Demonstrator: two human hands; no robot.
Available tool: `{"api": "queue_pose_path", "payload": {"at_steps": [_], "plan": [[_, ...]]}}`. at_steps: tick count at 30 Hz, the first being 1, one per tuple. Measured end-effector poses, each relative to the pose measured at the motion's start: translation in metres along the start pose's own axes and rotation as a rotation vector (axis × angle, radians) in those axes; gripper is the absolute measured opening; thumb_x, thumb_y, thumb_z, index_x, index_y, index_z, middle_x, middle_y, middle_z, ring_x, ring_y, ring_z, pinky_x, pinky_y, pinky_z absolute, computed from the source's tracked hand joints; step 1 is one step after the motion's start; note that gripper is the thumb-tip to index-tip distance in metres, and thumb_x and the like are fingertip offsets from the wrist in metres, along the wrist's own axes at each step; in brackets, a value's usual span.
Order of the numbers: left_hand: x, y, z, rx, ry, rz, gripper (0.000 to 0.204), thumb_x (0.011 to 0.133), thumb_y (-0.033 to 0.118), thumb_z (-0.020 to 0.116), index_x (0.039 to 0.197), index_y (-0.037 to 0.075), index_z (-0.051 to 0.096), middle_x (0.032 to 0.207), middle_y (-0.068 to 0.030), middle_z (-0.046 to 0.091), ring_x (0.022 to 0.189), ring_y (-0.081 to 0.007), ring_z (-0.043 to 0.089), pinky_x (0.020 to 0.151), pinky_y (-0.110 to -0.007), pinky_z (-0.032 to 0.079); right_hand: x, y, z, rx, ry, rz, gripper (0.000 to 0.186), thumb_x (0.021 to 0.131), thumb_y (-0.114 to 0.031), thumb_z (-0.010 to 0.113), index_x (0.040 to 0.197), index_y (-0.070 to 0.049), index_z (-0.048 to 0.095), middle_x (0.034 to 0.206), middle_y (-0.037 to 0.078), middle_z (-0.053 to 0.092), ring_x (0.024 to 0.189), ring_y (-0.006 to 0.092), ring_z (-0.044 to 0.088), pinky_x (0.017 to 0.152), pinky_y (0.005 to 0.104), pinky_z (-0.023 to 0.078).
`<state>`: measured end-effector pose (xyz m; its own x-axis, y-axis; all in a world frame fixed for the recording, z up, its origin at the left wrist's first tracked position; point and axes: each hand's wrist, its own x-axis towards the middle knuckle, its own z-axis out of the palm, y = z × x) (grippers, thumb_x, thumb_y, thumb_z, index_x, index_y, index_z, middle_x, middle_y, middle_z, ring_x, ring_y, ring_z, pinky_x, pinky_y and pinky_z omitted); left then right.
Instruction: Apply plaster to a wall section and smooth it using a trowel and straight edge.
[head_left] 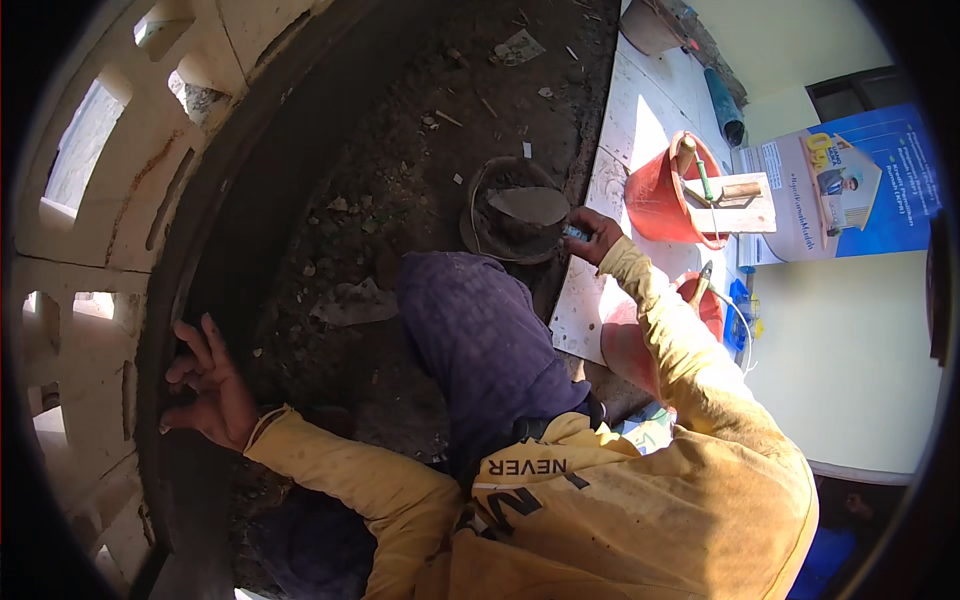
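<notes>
My right hand [597,238] is closed round the handle of a trowel, with a bit of blue showing at the fingers. The trowel's grey, leaf-shaped blade [530,205] lies over the mouth of a dark round bucket [478,228], which stands on the dirt and has dark matter in it. Off to the left, my left hand [212,385] is open, fingers apart, with nothing seen in it. It is beside the dark grey lower band of the wall [190,240]; whether its fingertips touch that band I cannot tell.
A pale block wall [95,265] with openings curves along the left. Rubble and scraps litter the dirt [400,170]. On white tiles [625,100] at right stand a red bucket [655,195] bearing a wooden-handled float [740,190], and another red bucket [630,345] with a brush. Behind hangs a blue-white banner [850,190].
</notes>
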<state>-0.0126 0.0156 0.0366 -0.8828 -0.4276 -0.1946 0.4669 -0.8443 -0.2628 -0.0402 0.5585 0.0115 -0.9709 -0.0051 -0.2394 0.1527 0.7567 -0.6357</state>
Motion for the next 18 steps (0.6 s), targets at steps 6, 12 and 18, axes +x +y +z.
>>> {"api": "queue_pose_path", "payload": {"at_steps": [6, 12, 18], "plan": [[0.002, 0.018, -0.015, 0.071, -0.119, -0.131, 0.045, 0.065, 0.053, 0.067, 0.079, 0.011, 0.062, 0.09, -0.0037, 0.066, 0.125, -0.0375, 0.037, 0.106, -0.064, 0.011, 0.007, -0.185, 0.003, -0.19, -0.021, -0.446, 0.028, 0.072, -0.016, 0.07, 0.093, -0.002, 0.057, 0.079, 0.011, 0.061, 0.072, 0.0186, 0.06, 0.066, 0.0294, 0.046], [-0.001, 0.026, -0.031, 0.049, -0.304, -0.121, 0.045, 0.078, 0.056, 0.056, 0.09, 0.013, 0.064, 0.105, -0.0027, 0.064, 0.126, -0.0354, 0.037, 0.104, -0.063, 0.015, -0.005, -0.341, 0.072, -0.154, -0.364, -0.643, 0.023, 0.074, -0.01, 0.068, 0.091, 0.001, 0.058, 0.074, 0.014, 0.059, 0.064, 0.0209, 0.058, 0.06, 0.0284, 0.044], [0.003, 0.03, -0.042, 0.091, -0.369, -0.09, 0.052, 0.083, 0.058, 0.046, 0.102, 0.012, 0.062, 0.12, -0.0041, 0.058, 0.126, -0.0318, 0.038, 0.102, -0.062, 0.02, -0.007, -0.407, 0.141, -0.119, -0.633, -0.664, 0.024, 0.081, -0.018, 0.065, 0.092, 0.002, 0.057, 0.073, 0.016, 0.057, 0.061, 0.0231, 0.055, 0.057, 0.0318, 0.044]]}}
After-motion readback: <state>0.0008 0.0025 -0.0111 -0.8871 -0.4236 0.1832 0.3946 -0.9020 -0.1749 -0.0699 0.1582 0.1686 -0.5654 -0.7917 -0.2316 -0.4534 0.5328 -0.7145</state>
